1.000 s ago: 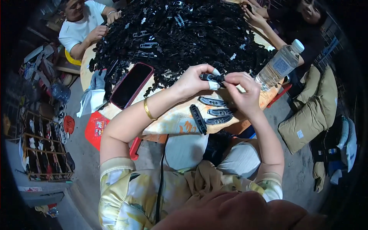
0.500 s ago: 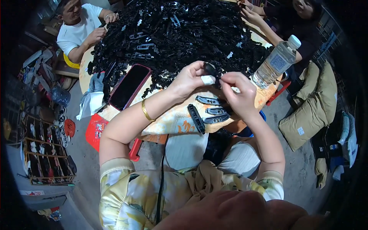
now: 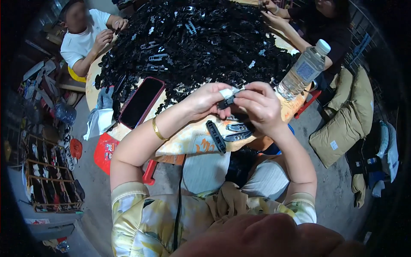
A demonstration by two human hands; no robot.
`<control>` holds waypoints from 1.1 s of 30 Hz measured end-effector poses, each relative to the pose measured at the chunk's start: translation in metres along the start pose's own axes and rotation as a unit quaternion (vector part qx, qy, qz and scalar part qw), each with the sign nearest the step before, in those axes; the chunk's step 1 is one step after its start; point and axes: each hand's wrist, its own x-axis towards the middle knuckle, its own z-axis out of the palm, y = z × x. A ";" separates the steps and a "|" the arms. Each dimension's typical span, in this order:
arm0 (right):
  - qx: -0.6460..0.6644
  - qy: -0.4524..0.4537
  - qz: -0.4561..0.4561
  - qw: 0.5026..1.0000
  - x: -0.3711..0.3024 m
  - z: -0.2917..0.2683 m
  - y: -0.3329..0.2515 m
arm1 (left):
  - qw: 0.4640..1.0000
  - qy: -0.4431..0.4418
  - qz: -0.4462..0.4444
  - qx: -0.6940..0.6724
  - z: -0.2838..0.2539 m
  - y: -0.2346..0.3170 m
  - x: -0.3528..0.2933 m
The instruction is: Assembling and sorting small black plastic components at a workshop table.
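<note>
My left hand (image 3: pixel 207 102) is closed on a small black plastic part (image 3: pixel 225 103), over the near side of the table. A white wrap covers one of its fingertips. My right hand (image 3: pixel 262 106) meets it from the right, fingers pinched beside the wrapped tip; what they hold, if anything, is hidden. Below the hands, a long black plastic piece (image 3: pixel 215 136) lies aslant on the patterned table cover. Beside it rest long black pieces with shiny grey faces (image 3: pixel 238 136), partly covered by my right hand. Beyond my hands spreads a large heap of black parts (image 3: pixel 192 51).
A phone (image 3: pixel 142 103) lies left of my forearm, near a grey glove (image 3: pixel 105 98) and white paper (image 3: pixel 99 123). At the right stands a water bottle (image 3: pixel 304 70). Two people sit across the table, left and right. Tan sacks (image 3: pixel 340 128) lie on the floor at right.
My hands have come slightly nearer to me. The left hand has turned, so the black part now sits below its wrapped fingertip. My right hand covers more of the shiny-faced pieces.
</note>
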 end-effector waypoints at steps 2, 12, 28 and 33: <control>-0.015 -0.002 -0.005 1.000 -0.002 0.001 -0.002 | 0.999 0.004 -0.020 0.025 0.001 0.005 -0.005; -0.024 -0.029 0.019 0.999 -0.002 -0.002 -0.008 | 0.984 0.007 0.056 0.171 0.006 0.014 -0.016; 0.206 -0.216 0.452 0.841 -0.014 -0.001 0.006 | 0.822 0.083 0.238 0.511 0.018 0.013 -0.023; 0.150 -0.302 0.330 0.882 -0.010 -0.013 0.011 | 0.601 0.308 0.300 0.674 -0.032 0.074 -0.031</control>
